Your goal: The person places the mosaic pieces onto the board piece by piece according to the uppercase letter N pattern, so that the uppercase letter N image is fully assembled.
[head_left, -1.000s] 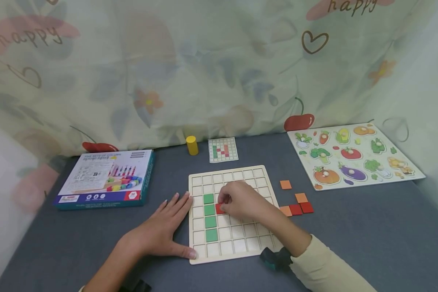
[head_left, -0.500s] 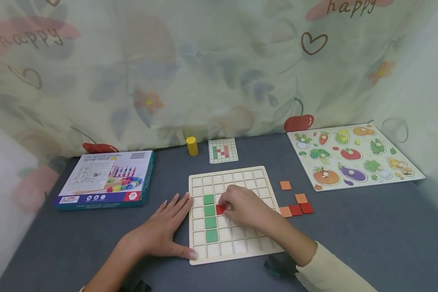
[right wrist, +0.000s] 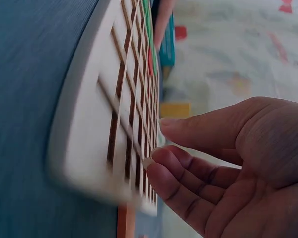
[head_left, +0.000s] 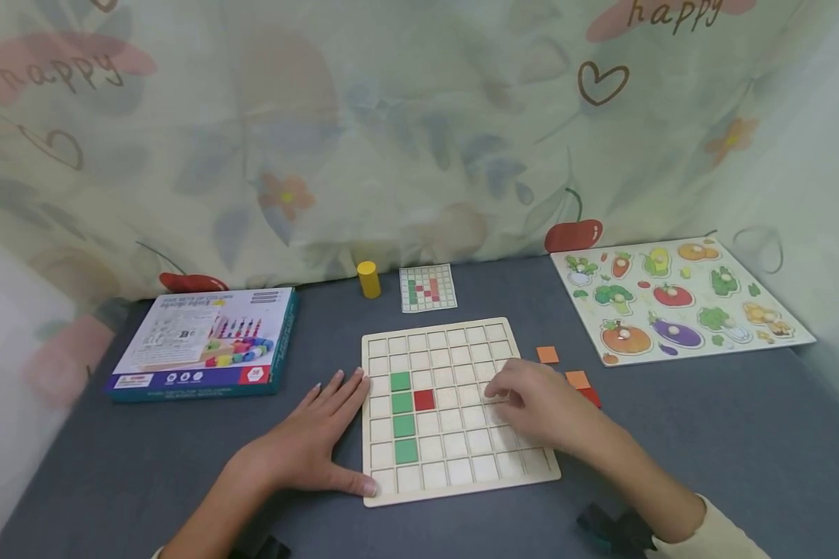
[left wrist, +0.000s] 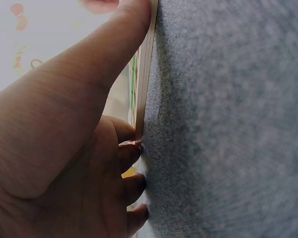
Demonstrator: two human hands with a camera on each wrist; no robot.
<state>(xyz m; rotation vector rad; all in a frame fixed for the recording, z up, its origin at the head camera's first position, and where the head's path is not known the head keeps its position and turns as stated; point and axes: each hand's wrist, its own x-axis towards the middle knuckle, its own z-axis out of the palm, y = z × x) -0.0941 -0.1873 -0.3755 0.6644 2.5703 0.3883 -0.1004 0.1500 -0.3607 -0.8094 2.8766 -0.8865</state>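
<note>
- Green tiles [head_left: 403, 425] and a red tile [head_left: 424, 400] sit in the board [head_left: 436, 473]!
- Left hand [head_left: 315, 441], fingers spread, rests on its edge.
- Right hand [head_left: 548, 405] hovers, loosely curled, empty.
- Orange tiles [head_left: 548, 355], another red square [head_left: 592, 397]: outside, unplaced.

The left hand [head_left: 315, 435] lies spread along the board's [head_left: 461, 444] left edge, thumb on the near corner. Above its right side hovers the right hand [head_left: 548, 400], fingers loosely bent (the thumb stands apart from them), its forearm [head_left: 625, 462] slanting in from the near right.
</note>
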